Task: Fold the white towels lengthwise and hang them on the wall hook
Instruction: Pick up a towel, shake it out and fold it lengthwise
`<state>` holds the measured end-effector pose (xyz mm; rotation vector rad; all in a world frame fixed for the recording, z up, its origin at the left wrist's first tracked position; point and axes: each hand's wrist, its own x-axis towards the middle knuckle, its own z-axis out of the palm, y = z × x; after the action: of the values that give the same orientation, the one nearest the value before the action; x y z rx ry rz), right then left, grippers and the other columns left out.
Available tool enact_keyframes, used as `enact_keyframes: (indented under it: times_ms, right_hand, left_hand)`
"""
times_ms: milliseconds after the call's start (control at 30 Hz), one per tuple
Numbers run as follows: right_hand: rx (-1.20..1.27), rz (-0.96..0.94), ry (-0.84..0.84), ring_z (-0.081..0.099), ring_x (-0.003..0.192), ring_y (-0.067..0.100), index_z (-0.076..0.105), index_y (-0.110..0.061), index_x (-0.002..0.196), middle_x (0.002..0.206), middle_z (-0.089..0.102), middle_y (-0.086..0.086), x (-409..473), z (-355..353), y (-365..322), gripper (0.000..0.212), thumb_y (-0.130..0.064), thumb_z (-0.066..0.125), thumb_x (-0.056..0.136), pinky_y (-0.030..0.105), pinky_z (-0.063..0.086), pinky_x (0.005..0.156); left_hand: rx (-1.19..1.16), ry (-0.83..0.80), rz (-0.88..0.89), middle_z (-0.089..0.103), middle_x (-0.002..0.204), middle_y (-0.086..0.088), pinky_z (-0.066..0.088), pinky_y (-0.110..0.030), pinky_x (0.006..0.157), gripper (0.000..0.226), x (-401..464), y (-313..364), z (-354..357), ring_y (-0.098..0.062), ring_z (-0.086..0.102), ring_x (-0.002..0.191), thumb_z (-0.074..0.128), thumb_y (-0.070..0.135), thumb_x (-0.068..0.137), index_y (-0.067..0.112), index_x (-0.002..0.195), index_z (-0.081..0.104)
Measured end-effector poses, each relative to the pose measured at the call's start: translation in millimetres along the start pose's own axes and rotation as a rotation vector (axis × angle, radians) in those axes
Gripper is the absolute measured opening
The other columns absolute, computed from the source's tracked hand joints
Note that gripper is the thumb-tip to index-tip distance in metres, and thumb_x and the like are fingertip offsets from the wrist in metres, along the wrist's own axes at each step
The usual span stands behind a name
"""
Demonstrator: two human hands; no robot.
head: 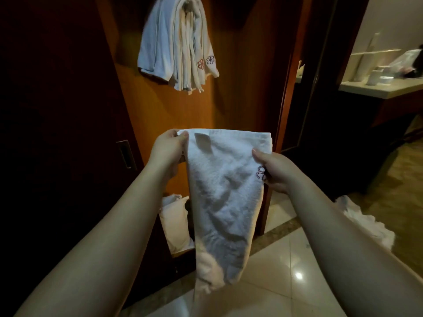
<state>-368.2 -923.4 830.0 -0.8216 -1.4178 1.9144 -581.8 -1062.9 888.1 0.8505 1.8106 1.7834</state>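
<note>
Both of my forearms reach forward from the bottom edge, and between them I hold up a white towel (225,191). My left hand (168,148) pinches its upper left corner between thumb and fingers. My right hand (273,171) grips the right edge a little lower; the thumb lies on the front of the cloth and the other fingers are hidden behind it. This hand also covers part of a small dark flower stitched on the towel. The towel hangs with its long axis going down, the wide end up at my hands and the narrow end pointing to the tiled floor (286,271). Above, on the wooden panel (240,65), several folded towels (180,44) hang together; the hook itself is cut off at the top edge. More white cloth (175,223) lies low behind the towel, half hidden and hard to make out.
</note>
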Motion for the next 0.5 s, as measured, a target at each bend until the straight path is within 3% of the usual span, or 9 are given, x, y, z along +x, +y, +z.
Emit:
enact_keyframes:
  times_ms: [100,200,300,400,500]
  right_hand:
    - [-0.164,-0.071,0.214,0.059,0.047,0.007,0.073,-0.013,0.104,0.057,0.065,-0.008,-2,11,13,0.033,-0.043,0.062,0.095,0.025,0.044,0.051]
    - [-0.251,-0.105,0.349,0.072,0.067,0.016,0.074,-0.016,0.097,0.072,0.075,-0.003,-11,24,28,0.038,-0.050,0.060,0.091,0.034,0.054,0.064]
    - [-0.442,-0.183,0.426,0.068,0.059,0.004,0.070,-0.023,0.085,0.067,0.072,-0.006,-28,43,37,0.036,-0.053,0.052,0.096,0.023,0.047,0.053]
    - [-0.579,-0.309,0.442,0.063,0.060,0.005,0.064,-0.023,0.080,0.070,0.067,-0.004,-40,59,43,0.037,-0.049,0.046,0.099,0.023,0.042,0.050]
    - [-0.582,-0.378,0.377,0.057,0.061,-0.003,0.060,-0.023,0.083,0.071,0.061,-0.011,-48,68,45,0.028,-0.038,0.048,0.103,0.009,0.040,0.050]
  left_hand:
    - [0.022,0.090,0.007,0.070,0.105,-0.007,0.058,-0.050,0.089,0.026,-13,-14,9,-0.027,0.068,0.098,0.050,0.029,0.102,0.014,0.119,0.062]
    - [0.022,0.178,0.039,0.069,0.105,0.000,0.058,-0.042,0.085,0.031,-32,-29,18,-0.020,0.066,0.097,0.049,0.032,0.100,0.015,0.123,0.061]
    - [-0.001,0.256,0.100,0.068,0.093,0.009,0.051,-0.029,0.068,0.018,-53,-39,25,-0.005,0.065,0.082,0.050,0.032,0.101,0.024,0.109,0.063]
    - [-0.065,0.267,0.146,0.069,0.089,0.010,0.048,-0.022,0.067,0.012,-75,-42,32,0.005,0.065,0.078,0.051,0.032,0.101,0.028,0.101,0.062]
    - [-0.147,0.186,0.165,0.073,0.091,0.017,0.051,-0.015,0.062,0.013,-96,-40,37,0.002,0.069,0.082,0.052,0.032,0.101,0.027,0.103,0.064]
